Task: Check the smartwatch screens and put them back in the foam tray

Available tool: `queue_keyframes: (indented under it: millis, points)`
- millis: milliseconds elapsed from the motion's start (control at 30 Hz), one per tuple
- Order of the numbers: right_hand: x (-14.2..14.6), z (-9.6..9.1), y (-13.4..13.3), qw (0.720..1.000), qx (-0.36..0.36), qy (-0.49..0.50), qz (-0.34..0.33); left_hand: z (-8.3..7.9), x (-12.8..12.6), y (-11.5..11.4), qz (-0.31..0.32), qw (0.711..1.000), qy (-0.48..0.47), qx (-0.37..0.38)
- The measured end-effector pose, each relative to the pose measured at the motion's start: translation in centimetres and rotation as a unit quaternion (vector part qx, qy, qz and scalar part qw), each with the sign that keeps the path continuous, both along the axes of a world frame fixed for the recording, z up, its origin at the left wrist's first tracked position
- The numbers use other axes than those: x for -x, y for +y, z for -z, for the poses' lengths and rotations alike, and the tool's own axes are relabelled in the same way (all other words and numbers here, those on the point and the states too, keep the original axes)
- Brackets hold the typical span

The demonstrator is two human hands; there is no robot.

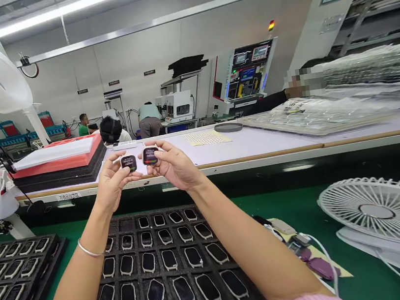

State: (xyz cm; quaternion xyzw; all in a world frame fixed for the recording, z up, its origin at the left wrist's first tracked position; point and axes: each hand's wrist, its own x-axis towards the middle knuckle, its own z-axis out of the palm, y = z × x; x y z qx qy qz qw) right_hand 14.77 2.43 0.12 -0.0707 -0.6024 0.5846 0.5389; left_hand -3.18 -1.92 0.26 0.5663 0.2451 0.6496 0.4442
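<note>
My left hand [114, 177] pinches a smartwatch body [129, 163] without a strap, its screen lit with small text and a green mark. Beside it, my right hand [170, 163] grips a second smartwatch body [149, 155], also lit, with a red and green mark low on its screen. Both watches are held up side by side, slightly apart, in front of the shelf edge. Below my forearms lies a black foam tray [128, 223] with rows of dark-screened watch bodies in its pockets; one pocket at the far left of the back row holds no watch.
Another watch tray [56, 252] sits at the left on the green bench [282, 203]. At the right stand a white fan [376, 212] and cabled small parts. The raised shelf [200, 152] carries red and black foam sheets [63, 157] and plastic trays [308, 122]. Several people are beyond it.
</note>
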Motion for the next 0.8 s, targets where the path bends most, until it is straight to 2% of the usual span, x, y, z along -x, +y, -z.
queue_keyframes:
  millis: [133, 400, 800]
  points:
    - [-0.5, -0.6, -0.3, 0.999, -0.036, -0.016, 0.001, -0.6, 0.0, -0.3, -0.009, 0.999, 0.021, -0.028]
    - [-0.9, -1.2, -2.5, 0.999, -0.044, -0.022, -0.006, -0.6, -0.1, -1.8, -0.019, 0.993, 0.054, -0.107]
    - [-1.1, -1.7, -3.6, 0.995, -0.085, -0.043, -0.004, -1.1, -0.5, -3.1, -0.052, 0.987, 0.082, -0.129]
